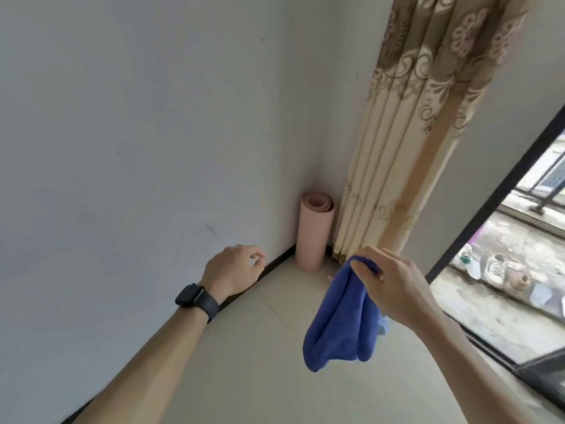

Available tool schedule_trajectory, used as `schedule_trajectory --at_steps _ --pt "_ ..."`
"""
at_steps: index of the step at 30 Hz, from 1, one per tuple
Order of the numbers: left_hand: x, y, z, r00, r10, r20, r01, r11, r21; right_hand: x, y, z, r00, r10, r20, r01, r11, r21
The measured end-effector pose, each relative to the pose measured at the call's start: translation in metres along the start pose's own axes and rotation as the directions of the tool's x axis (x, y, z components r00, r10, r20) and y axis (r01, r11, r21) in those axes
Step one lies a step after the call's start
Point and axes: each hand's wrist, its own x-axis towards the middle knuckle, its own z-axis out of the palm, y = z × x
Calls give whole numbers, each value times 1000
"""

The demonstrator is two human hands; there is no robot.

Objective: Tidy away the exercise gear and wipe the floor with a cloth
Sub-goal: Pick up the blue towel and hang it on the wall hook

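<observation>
**Gear stowed in corner; floor wipe not yet begun**

Tidying appears complete as far as this view shows: the pink rolled mat (315, 234) stands upright in the corner, its base on the floor (269, 371), close against the wall and just beside the curtain hem; no other exercise gear is in view. The step in hand is judged to be the wiping; the blue cloth (339, 319) hangs in the air, bunched and doubled over, well clear of the floor. The right hand (394, 283) holds it by the top edge, fingers and thumb pinched on the fabric; the left hand (235, 267) is held out near the skirting, fingers loosely curled with nothing in them. The next move calls for lowering to floor level, opening the cloth flat and pressing it down with a palm; the free hand is available to spread it.

Room, in order of size: a plain pale wall (122, 133) with faint scuffs; pale floor with a thin joint line and dark skirting (276, 263); a beige patterned curtain (412, 148) hanging to the floor; a dark-framed doorway (489, 203) at right, opening on weathered ground outside; worn shoes (495, 267) beyond the threshold; a dark watch (195, 296) on the left wrist.
</observation>
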Motion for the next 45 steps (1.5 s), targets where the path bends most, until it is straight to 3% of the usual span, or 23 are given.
schedule_trajectory --at_steps 4,11,16,19,23,29,36,39,42,45 --pt "59 10 -9 982 -183 -52 174 975 -141 104 19 1 986 -132 104 131 991 20" --pt "143 19 -46 931 -318 -177 277 934 -224 257 5 10 920 -344 190 332 939 91" --pt "211 28 -81 934 -279 -225 157 882 -444 360 -31 14 875 -447 183 422 892 162" --pt "253 37 -113 937 -250 -244 36 765 -643 413 -51 6 850 -506 144 457 846 274" --pt "303 52 -152 921 -250 -299 -66 657 -751 472 -79 -8 806 -580 114 504 775 381" --pt "363 59 -181 922 -199 -331 -121 666 -736 541 -110 -22 721 -689 75 562 644 518" --pt "392 57 -208 811 -326 -486 -54 786 -616 618 -126 -17 595 -800 78 651 537 536" --pt "395 60 -228 845 -334 -418 27 807 -590 646 -131 -11 564 -823 66 700 519 490" --pt "389 64 -240 918 -326 -227 163 831 -533 662 -143 -9 576 -817 23 628 460 627" --pt "381 62 -246 903 -391 -179 242 805 -541 668 -154 -3 564 -825 16 588 415 694"
